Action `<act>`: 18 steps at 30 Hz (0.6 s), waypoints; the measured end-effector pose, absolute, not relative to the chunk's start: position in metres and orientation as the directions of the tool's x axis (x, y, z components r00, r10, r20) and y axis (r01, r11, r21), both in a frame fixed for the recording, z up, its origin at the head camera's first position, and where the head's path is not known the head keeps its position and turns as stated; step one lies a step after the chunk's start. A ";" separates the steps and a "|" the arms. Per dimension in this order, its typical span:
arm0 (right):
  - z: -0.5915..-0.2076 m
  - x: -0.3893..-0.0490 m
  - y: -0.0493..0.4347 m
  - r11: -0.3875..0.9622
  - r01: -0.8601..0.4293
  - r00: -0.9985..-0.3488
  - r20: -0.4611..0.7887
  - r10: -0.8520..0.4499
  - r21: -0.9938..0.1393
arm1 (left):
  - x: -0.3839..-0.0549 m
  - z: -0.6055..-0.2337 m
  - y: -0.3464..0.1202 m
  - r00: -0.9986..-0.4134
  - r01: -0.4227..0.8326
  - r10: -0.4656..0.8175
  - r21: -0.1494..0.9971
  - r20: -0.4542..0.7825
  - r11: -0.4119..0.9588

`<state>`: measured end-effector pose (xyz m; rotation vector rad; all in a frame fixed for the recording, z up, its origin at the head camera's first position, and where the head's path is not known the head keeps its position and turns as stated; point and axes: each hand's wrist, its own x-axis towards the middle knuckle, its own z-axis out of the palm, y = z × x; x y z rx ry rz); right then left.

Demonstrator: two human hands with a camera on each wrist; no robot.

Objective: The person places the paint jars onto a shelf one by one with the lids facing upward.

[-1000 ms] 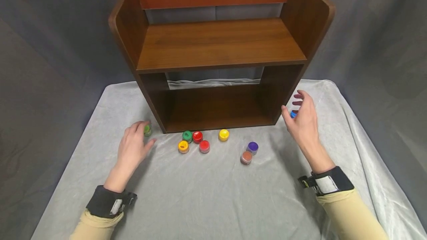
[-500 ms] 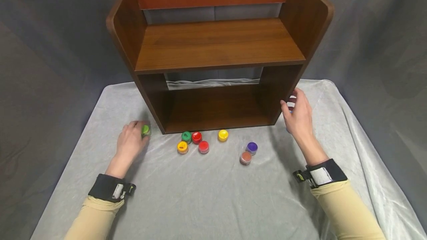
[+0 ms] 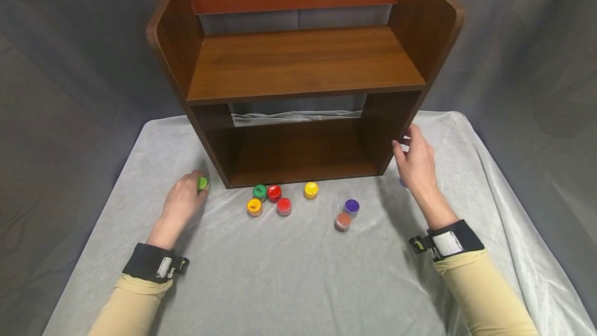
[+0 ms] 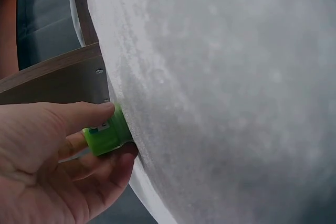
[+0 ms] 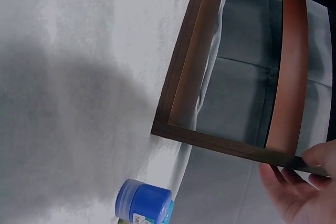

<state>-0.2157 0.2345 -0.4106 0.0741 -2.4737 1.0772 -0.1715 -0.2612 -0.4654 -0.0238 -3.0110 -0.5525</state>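
My left hand (image 3: pixel 182 196) pinches a light green paint jar (image 4: pixel 107 136) between thumb and fingers; the jar stands on the cloth left of a brown wooden shelf unit (image 3: pixel 308 61). My right hand (image 3: pixel 417 162) grips the front edge of the unit's right side panel, thumb on one side and fingers on the other, as the right wrist view shows. A blue paint jar (image 5: pixel 144 202) lies near that hand, mostly hidden in the head view. A light blue bit (image 5: pixel 168 212) peeks out behind it.
Before the unit stand dark green (image 3: pixel 260 193), red (image 3: pixel 274 193), lighter red (image 3: pixel 284 206), orange-yellow (image 3: pixel 254 207) and yellow (image 3: pixel 311 190) jars. Purple (image 3: pixel 352 208) and brown (image 3: pixel 342 222) jars sit further right. Grey cloth (image 3: pixel 280 274) covers the table; grey curtains hang around.
My left fingers have closed round the light green jar. My right hand has moved left from over the blue jar to the shelf unit's right panel and taken hold of it.
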 end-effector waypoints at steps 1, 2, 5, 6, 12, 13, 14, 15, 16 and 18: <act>-0.411 -0.216 0.235 0.696 -0.219 -0.903 0.412 0.120 -0.683 | -0.172 -0.465 -0.261 -0.996 0.031 0.001 0.358 0.084 0.933; -0.411 -0.216 0.235 0.697 -0.220 -0.904 0.411 0.117 -0.682 | -0.172 -0.465 -0.261 -0.996 0.035 0.003 0.363 0.086 0.931; -0.411 -0.216 0.235 0.698 -0.217 -0.905 0.409 0.117 -0.682 | -0.171 -0.466 -0.262 -0.995 0.043 0.007 0.373 0.096 0.927; -0.411 -0.216 0.235 0.700 -0.216 -0.906 0.407 0.117 -0.681 | -0.171 -0.466 -0.263 -0.995 0.045 0.008 0.377 0.100 0.925; -0.411 -0.217 0.234 0.704 -0.212 -0.907 0.405 0.116 -0.678 | -0.169 -0.464 -0.265 -0.995 0.047 0.006 0.402 0.102 0.915; -0.411 -0.217 0.234 0.703 -0.214 -0.906 0.406 0.116 -0.678 | -0.169 -0.464 -0.265 -0.995 0.046 0.006 0.405 0.100 0.913; -0.411 -0.217 0.235 0.703 -0.215 -0.905 0.409 0.118 -0.679 | -0.169 -0.464 -0.265 -0.995 0.044 0.004 0.410 0.098 0.911; -0.412 -0.217 0.235 0.701 -0.216 -0.904 0.411 0.119 -0.679 | -0.169 -0.464 -0.266 -0.995 0.044 0.004 0.412 0.099 0.910; -0.412 -0.217 0.234 0.701 -0.217 -0.903 0.412 0.121 -0.680 | -0.168 -0.463 -0.266 -0.995 0.043 0.002 0.414 0.099 0.909; -0.412 -0.217 0.234 0.700 -0.215 -0.903 0.411 0.123 -0.681 | -0.167 -0.462 -0.266 -0.994 0.049 0.006 0.414 0.105 0.909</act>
